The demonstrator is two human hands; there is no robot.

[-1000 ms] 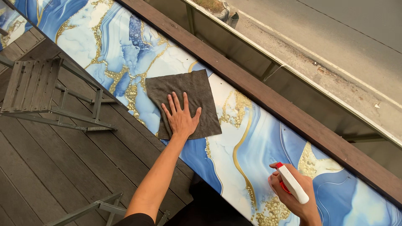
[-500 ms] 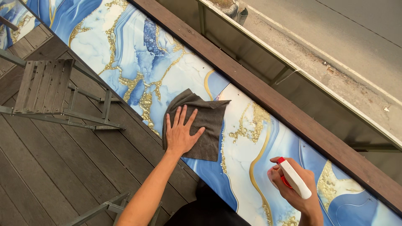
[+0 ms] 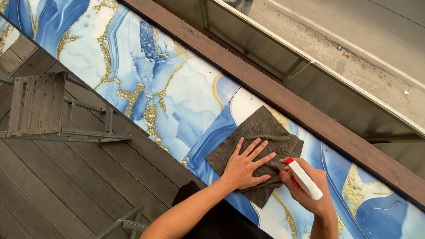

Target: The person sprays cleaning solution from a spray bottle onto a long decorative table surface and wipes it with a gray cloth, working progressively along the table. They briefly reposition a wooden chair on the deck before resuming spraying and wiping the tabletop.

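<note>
Pressing flat, fingers spread: left hand lying open on grey cloth, gripping nothing. Cloth resting on blue, white and gold marbled countertop, slightly bunched at right edge, near the dark wooden rail. Clutching white spray bottle with red nozzle: right hand wrapped closed around it, just beside the cloth's right edge, nozzle pointing toward the left hand. Standing off to the left on dark wood decking: slatted stool, well apart from both hands.
</note>
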